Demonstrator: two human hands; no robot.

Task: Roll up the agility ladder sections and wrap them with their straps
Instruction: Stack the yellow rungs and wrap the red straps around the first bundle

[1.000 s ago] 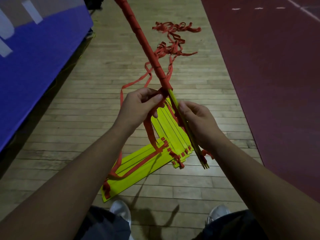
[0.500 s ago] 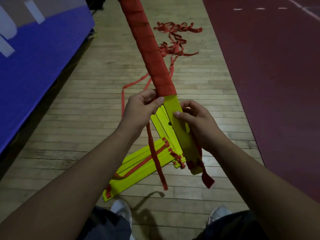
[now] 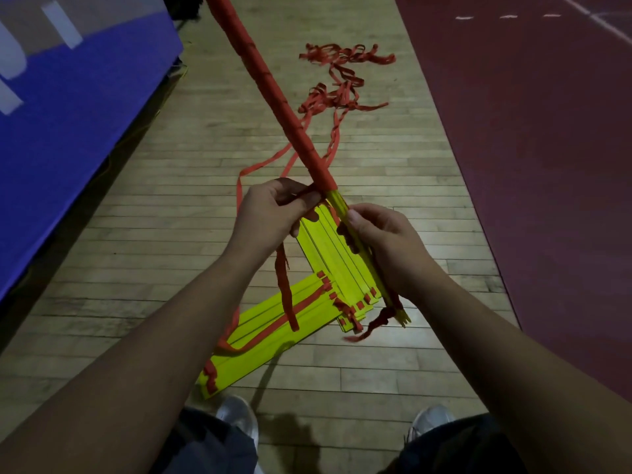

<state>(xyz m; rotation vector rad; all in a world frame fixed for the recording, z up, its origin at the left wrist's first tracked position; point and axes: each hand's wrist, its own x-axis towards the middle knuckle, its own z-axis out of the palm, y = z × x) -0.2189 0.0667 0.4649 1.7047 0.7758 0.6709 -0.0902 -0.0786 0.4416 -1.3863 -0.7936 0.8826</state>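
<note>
Red-wrapped yellow slat bundle [image 3: 273, 97] runs lower right to frame top; my right hand [image 3: 386, 244] grips its bare end, left hand [image 3: 270, 213] pinches the red strap [image 3: 284, 278]. Yellow slat stacks [image 3: 325, 254] lie beneath.

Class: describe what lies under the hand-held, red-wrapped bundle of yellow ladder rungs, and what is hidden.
Two crossed stacks of flat yellow rungs with red straps lie on the wooden floor. The right hand and the bundle cover one stack's edge.

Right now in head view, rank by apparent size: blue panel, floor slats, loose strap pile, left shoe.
1. blue panel
2. floor slats
3. loose strap pile, farther away, so close call
4. left shoe, partly hidden
</note>
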